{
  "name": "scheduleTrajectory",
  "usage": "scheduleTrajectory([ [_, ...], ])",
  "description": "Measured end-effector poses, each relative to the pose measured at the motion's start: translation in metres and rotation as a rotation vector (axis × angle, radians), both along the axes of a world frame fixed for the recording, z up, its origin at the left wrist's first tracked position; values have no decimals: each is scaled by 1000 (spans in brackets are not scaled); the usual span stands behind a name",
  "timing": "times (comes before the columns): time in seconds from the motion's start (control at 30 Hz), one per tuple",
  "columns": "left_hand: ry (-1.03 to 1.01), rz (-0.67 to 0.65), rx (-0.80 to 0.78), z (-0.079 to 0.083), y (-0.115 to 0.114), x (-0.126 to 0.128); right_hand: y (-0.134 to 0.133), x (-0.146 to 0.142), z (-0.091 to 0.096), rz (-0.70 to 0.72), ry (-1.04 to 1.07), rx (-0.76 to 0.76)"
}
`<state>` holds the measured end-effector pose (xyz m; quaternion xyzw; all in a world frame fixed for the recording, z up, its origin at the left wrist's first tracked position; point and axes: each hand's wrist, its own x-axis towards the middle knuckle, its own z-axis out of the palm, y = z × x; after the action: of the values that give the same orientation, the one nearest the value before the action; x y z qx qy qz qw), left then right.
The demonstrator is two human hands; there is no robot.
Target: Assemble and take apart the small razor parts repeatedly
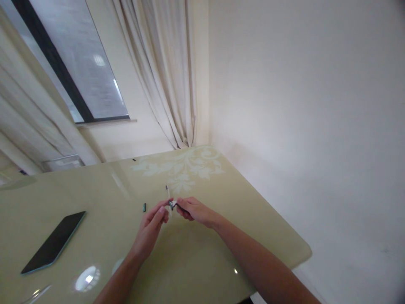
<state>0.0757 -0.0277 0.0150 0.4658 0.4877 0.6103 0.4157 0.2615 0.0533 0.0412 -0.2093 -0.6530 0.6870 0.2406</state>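
My left hand [155, 218] is closed in a pinch at a small dark and whitish piece [171, 204] above the table; its exact kind is too small to make out. From the right, my right hand [195, 210] closes around a slim dark-handled object [181, 207], which meets that piece between my fingertips. A thin white strip with a dark tip [167, 188] shows just behind my fingers, partly hidden by them. Left of my left hand lies a small dark green rectangular piece [144, 207].
The glossy greenish table [196, 261] has a white floral pattern at its far corner. A dark flat tablet-like slab [54, 242] lies at left. A tiny dark bit [134, 159] sits near the back edge. Beyond are a curtain [164, 76] and a white wall [303, 126].
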Motion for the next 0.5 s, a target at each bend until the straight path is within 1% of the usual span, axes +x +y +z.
scheduleTrajectory([
  [0.1,98,28,-5,0,-1,-2,-1,0,0,1,-10,18],
  [0.2,169,66,9,2,-2,-2,-2,0,0,34,-14,20],
  [0.27,242,93,55,5,-2,-2,-2,-1,-1,35,2,40],
  [0.4,467,177,188,9,-6,-1,-2,-2,0,-9,31,97],
  [0.5,549,185,247,10,-9,0,-5,-1,4,13,43,42],
])
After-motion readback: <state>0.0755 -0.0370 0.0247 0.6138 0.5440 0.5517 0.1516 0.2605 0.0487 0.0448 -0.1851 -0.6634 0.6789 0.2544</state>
